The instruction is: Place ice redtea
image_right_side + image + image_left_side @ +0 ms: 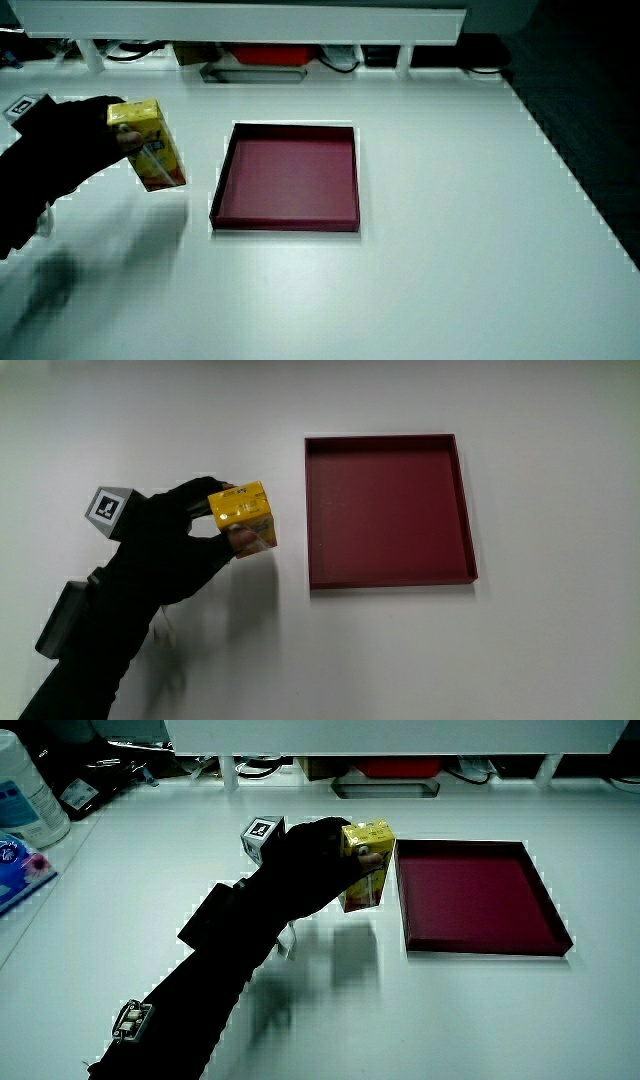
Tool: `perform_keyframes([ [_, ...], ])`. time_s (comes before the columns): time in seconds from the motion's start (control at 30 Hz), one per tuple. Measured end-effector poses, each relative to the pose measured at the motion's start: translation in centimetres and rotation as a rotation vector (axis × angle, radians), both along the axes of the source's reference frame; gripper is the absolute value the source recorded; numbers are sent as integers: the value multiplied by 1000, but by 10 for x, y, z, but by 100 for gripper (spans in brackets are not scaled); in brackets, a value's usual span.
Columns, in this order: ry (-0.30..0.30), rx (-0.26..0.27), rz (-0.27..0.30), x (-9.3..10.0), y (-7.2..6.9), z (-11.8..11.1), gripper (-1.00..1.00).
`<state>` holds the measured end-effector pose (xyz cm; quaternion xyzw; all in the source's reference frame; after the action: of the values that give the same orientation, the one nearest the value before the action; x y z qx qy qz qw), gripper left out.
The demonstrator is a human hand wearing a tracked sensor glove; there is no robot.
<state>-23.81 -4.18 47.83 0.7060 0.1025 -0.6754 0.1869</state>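
A yellow ice red tea carton [243, 517] is held in the air by the gloved hand [200, 527], whose fingers are shut around it. Carton and hand hover over the bare white table beside the dark red square tray [390, 580]. In both side views the carton [365, 865] [150, 145] stands roughly upright, slightly tilted, clear of the table, with its shadow below. The hand [318, 860] [75, 140] grips it from the side away from the tray [480, 945] [285, 220]. Nothing lies in the tray.
A patterned cube [107, 507] sits on the back of the hand. A white bottle [25, 790] and a blue packet [15, 870] stand at the table's edge in a side view. A low partition [240, 20] with cables under it bounds the table.
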Motion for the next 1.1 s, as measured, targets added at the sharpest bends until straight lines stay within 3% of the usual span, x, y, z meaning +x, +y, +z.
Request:
perform_keyframes([
  [0.33, -20, -69, -56, -14, 8, 43, 0],
  [0.4, 20, -111, -92, -19, 12, 53, 0],
  [0.47, -5, -80, -88, -21, 11, 53, 0],
  [0.83, 17, -95, -86, -19, 12, 55, 0],
  [1.1, 25, -97, -90, -20, 13, 56, -32],
])
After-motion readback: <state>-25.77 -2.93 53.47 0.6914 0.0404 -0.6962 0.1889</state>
